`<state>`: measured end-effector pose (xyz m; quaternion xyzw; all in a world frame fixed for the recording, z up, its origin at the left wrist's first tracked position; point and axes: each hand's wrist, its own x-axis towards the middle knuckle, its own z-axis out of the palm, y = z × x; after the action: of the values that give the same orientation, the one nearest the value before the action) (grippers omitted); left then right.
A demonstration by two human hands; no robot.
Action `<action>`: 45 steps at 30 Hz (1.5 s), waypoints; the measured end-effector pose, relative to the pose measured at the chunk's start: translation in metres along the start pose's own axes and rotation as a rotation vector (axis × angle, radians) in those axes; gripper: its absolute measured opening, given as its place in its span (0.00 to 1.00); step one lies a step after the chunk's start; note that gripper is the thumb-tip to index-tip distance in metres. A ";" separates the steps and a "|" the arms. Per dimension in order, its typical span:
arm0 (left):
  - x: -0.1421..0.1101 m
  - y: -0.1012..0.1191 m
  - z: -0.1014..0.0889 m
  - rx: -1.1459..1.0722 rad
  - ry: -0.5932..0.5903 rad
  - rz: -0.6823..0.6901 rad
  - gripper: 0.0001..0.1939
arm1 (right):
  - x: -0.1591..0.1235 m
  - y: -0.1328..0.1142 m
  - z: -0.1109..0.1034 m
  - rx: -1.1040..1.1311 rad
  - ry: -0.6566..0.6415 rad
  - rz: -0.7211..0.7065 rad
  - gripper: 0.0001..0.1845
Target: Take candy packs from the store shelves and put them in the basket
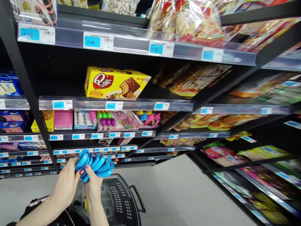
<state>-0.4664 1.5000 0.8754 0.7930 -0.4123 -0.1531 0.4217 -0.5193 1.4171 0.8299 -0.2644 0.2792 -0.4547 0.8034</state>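
Nearest to me, the person's bare forearms reach forward over something dark whose nature I can't make out. The left hand (66,176) and the right hand (93,185) meet side by side, fingers curled in, both closed on a fanned bunch of shiny blue pieces (100,165). Both thumbs press against the bunch, their nails painted reddish; the fingers behind it are partly hidden. The blue pieces are held up in front of the lower shelves, above a dark shopping basket (121,182) with slotted walls and a loop handle. A bit of something yellow shows inside, partly covered by the right arm.

Past the basket lies the grey floor (162,191). Beyond the hands stands a black shelf unit (58,62) with blue-and-white price tags along its edges. One of its shelves carries a pink box (63,120) and toys with green and purple balls (106,118); on the shelf above sits a yellow snack box (115,83). Higher up, clear bags (185,20) stand bunched together.
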 end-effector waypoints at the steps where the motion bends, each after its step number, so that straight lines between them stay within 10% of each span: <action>1: 0.000 0.000 0.000 -0.002 -0.004 0.014 0.18 | 0.001 0.000 -0.001 0.008 -0.012 0.002 0.34; 20: 0.003 0.010 -0.001 0.142 -0.058 0.042 0.18 | 0.004 0.005 -0.017 0.017 -0.046 0.087 0.37; 32: -0.002 0.011 -0.003 -0.439 0.035 -0.176 0.17 | 0.002 -0.020 -0.017 0.126 -0.092 0.332 0.21; 45: 0.003 -0.006 -0.015 -0.811 0.105 -0.223 0.14 | 0.005 -0.056 -0.012 0.658 -0.289 0.412 0.31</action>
<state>-0.4528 1.5077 0.8803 0.6092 -0.2085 -0.3071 0.7008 -0.5581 1.3857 0.8579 0.0070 0.0503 -0.3078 0.9501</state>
